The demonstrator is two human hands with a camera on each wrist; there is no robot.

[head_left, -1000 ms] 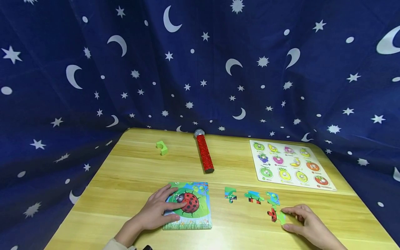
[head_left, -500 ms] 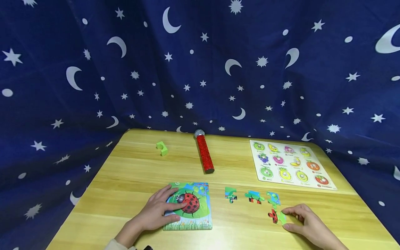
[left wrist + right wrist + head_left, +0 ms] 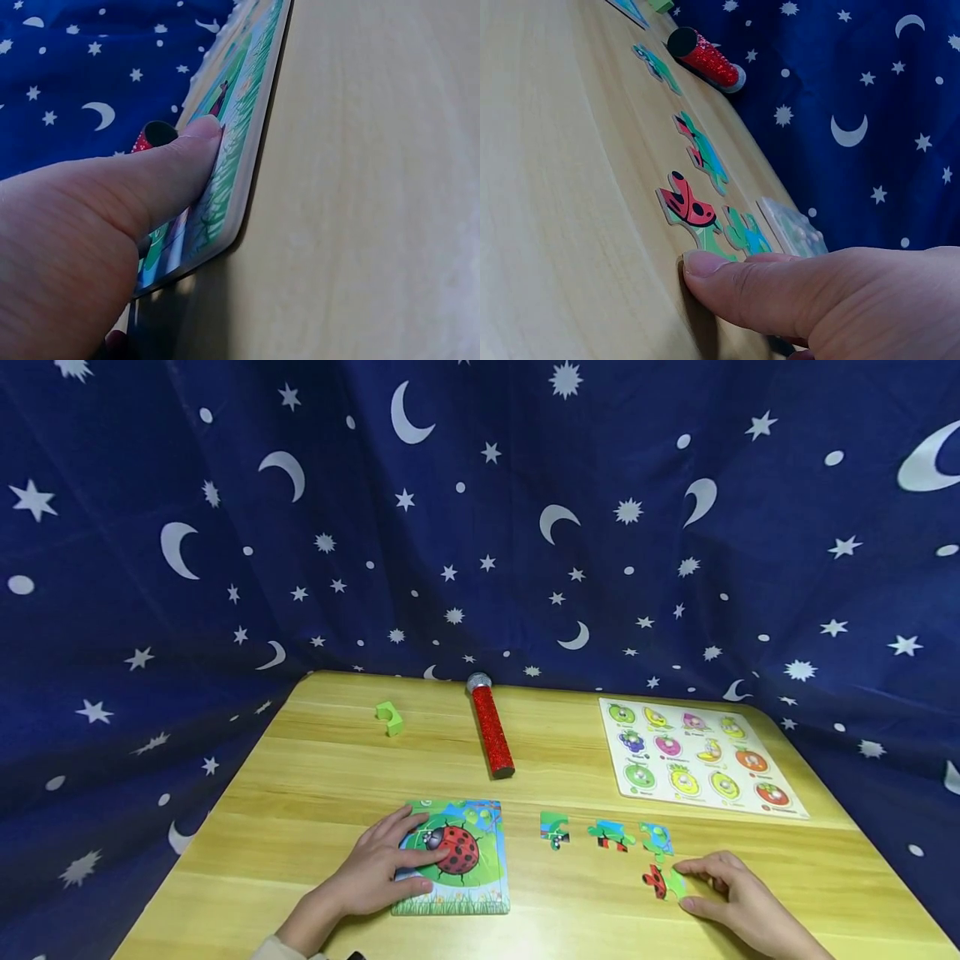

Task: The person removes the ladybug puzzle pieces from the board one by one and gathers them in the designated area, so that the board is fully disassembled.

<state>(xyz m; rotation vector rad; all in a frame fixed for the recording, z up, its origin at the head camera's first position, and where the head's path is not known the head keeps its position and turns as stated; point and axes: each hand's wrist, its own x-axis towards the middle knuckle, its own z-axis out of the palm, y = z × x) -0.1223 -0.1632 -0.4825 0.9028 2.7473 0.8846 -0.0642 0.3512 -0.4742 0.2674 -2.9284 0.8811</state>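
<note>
My left hand (image 3: 375, 868) lies across a square ladybug puzzle board (image 3: 491, 906), fingers spread over its left part. In the left wrist view the thumb (image 3: 199, 135) presses on the board's grass border. At the right, my right hand (image 3: 738, 902) pinches the green edge of a puzzle piece (image 3: 655, 881) with red, black-spotted wing on it. In the right wrist view the thumb (image 3: 709, 264) covers that edge. Close beyond it lies a blue and green puzzle piece (image 3: 657, 840). Two more puzzle pieces, one with tree and red (image 3: 611, 833) and one green (image 3: 555, 828), lie to the left.
A red glittery toy microphone (image 3: 491, 731) lies at the middle back of the wooden table (image 3: 300, 793). A green notched block (image 3: 389, 718) stands at the back left. A white fruit peg board (image 3: 615, 756) lies at the back right. A starry blue cloth (image 3: 337, 635) hangs behind.
The head view has tipped up slightly. The piece in my right hand has turned a little. My left hand stays in place on the board.
</note>
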